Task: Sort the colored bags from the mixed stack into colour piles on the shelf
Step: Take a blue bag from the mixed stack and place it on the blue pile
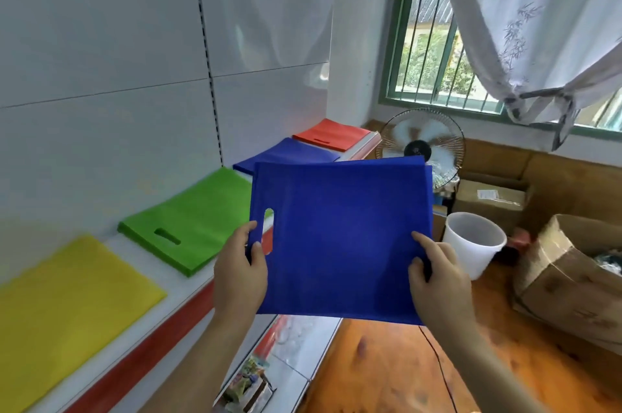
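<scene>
Head-worn view, forward-down, close over shelf [188, 291]

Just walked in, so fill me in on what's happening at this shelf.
A person is sorting flat fabric bags by colour. Both hands hold one blue fabric bag up in front of the white shelf: the left hand grips the edge by its cut-out handle, the right hand pinches the opposite edge. On the shelf lie a yellow pile, a green pile, a blue pile and a red-orange pile. The held bag is not yet set down.
</scene>
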A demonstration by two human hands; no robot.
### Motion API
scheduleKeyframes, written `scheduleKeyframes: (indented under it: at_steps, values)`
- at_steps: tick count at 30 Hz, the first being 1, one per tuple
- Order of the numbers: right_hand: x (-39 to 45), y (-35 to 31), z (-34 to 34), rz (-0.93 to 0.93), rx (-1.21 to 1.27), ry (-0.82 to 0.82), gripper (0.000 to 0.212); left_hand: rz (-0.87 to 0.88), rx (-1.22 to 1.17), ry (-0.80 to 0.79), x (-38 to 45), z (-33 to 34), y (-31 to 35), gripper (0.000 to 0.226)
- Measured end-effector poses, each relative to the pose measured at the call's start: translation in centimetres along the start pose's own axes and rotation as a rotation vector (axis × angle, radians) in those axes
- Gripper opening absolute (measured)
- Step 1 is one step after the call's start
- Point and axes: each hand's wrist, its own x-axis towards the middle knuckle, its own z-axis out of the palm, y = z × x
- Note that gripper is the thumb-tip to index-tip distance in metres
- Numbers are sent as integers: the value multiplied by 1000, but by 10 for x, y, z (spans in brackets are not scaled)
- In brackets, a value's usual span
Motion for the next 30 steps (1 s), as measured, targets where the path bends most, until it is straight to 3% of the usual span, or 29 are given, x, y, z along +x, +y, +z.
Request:
scheduleKeyframes:
  at_steps: [13, 22, 30]
  values:
    - [183, 85, 66, -25, 15, -35, 43, -29, 63, -10, 135, 151, 3, 36]
    - [330, 135, 130, -164, 110, -219, 41, -156, 171, 169, 184, 224, 1, 33]
    - [413, 113, 234, -280, 175, -378, 38, -229, 321, 346, 227, 226, -17, 20]
